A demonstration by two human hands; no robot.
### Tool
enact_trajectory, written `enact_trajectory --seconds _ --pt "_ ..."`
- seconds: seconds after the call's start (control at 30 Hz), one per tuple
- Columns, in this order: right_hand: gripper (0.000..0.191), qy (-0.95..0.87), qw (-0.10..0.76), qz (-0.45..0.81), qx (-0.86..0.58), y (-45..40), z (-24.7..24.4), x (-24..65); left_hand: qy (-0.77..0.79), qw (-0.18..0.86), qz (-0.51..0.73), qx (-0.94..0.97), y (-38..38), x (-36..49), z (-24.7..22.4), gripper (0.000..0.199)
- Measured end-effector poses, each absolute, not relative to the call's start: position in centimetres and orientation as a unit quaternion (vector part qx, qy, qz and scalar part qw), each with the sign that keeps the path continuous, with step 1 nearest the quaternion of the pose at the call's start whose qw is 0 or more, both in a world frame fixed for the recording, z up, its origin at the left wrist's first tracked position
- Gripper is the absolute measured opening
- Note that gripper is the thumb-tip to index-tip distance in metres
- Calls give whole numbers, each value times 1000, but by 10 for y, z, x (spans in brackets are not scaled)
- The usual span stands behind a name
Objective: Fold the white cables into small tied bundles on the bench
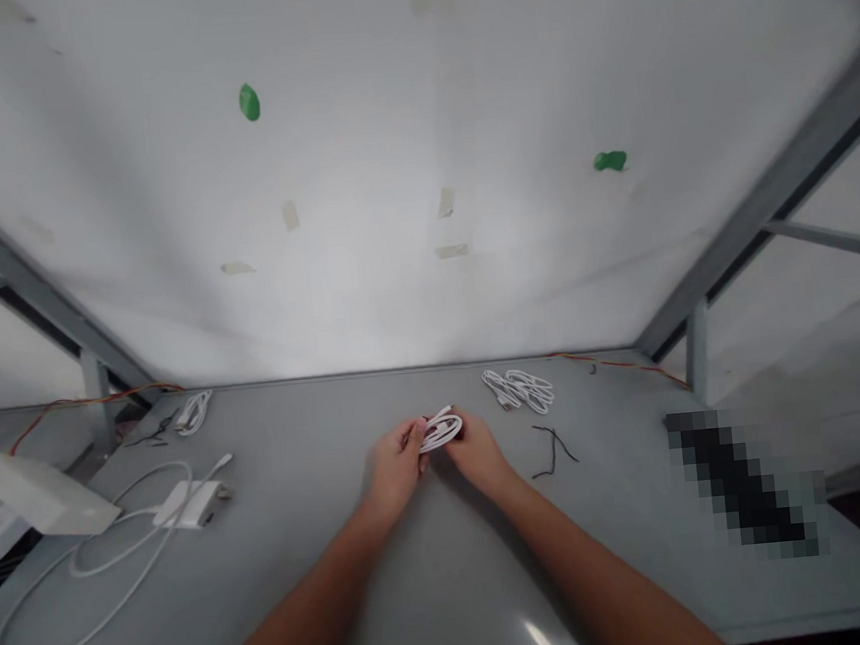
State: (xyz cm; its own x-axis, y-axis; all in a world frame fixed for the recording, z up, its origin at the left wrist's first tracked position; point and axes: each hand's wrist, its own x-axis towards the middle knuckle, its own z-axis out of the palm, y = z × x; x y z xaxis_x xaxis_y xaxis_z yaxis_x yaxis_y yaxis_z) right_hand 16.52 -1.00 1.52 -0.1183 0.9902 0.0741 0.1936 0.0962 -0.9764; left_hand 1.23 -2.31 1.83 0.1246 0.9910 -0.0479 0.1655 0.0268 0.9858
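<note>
Both my hands meet over the middle of the grey table (pixel 436 563). Between them is a small coiled white cable (pixel 440 430). My left hand (pixel 395 466) grips its left end and my right hand (pixel 478 453) grips its right side. The coil is folded into tight loops and is held just above the tabletop. A loose end of the cable sticks up between my fingers.
Another coiled white cable (pixel 520 389) lies at the back right, and thin black ties (pixel 553 450) lie near my right hand. A white cable bundle (pixel 194 411) lies back left. A white adapter (pixel 190 504) with a long looped cord and a white box (pixel 43 494) are at the left.
</note>
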Motion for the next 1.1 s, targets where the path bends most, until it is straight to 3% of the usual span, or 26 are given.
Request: enact_trajectory --seconds 0.17,0.27,0.43,0.63,0.8,0.9,1.1 --pt "19 -534 386 590 -467 -12 6 165 552 449 438 549 -17 5 15 55" --pt "20 -524 392 582 -483 -14 1 162 570 433 441 541 -14 2 12 51" --pt "15 -660 385 381 -520 -25 6 158 598 389 423 559 -11 0 7 44" --pt "18 -815 290 160 -475 -30 12 167 604 260 360 662 -12 0 7 30" --pt "25 -868 269 22 -417 -25 14 169 564 226 309 732 -17 3 11 35" --pt "24 -864 296 -25 -407 -22 18 169 548 254 319 731 -19 3 13 35" --pt "20 -851 329 -35 -407 -13 8 169 553 430 381 604 -13 1 13 33"
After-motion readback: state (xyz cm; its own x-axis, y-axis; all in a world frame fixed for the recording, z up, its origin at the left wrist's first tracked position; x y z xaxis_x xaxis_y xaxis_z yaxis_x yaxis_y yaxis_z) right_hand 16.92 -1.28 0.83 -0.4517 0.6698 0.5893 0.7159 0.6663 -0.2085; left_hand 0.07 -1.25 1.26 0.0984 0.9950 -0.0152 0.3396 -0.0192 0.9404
